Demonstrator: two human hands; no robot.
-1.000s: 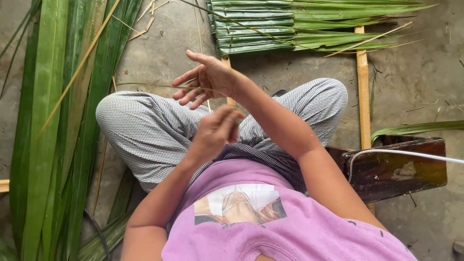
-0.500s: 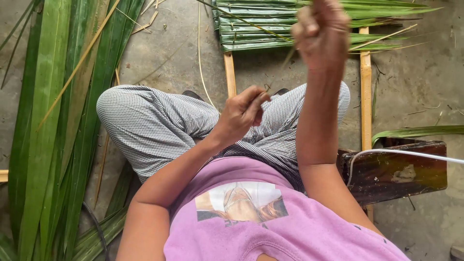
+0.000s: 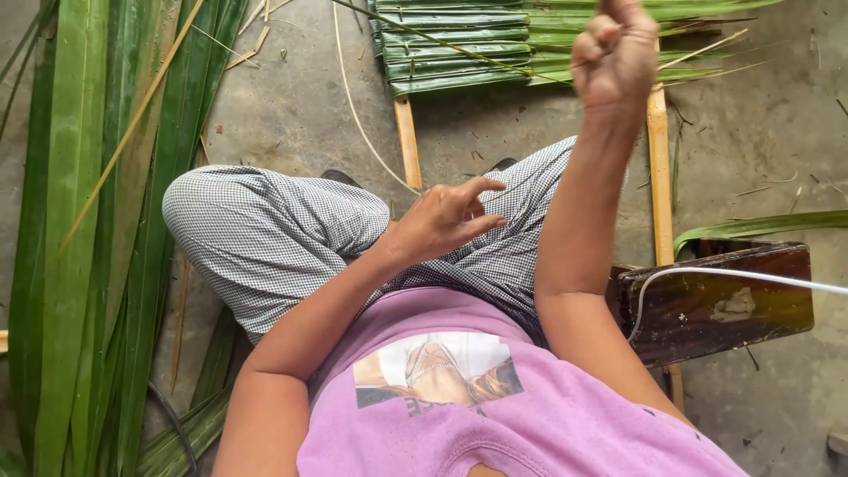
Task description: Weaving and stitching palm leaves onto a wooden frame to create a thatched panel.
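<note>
My right hand (image 3: 616, 57) is raised high in a closed fist, in front of a panel of folded green palm leaves (image 3: 459, 44) lying on the concrete floor. No strand shows in the fist. My left hand (image 3: 446, 216) hovers over my checked trousers (image 3: 265, 234) with its fingers spread and nothing held. A thin pale strand (image 3: 358, 115) curves across the floor from the top edge down toward my left hand. The leaf panel rests on two pale bamboo slats (image 3: 407, 141), and my right forearm partly hides the right slat (image 3: 658, 177).
Long green palm leaves (image 3: 79, 221) lie bundled along the left side. At the right, a dark brown wooden stool (image 3: 715, 305) stands beside me with a white cable (image 3: 742, 276) across it. A single loose leaf (image 3: 768, 225) lies behind the stool.
My right hand rose from in front of my knees to a high fist. My left hand, pinched half a second ago, has opened its fingers. The view shifted slightly.
</note>
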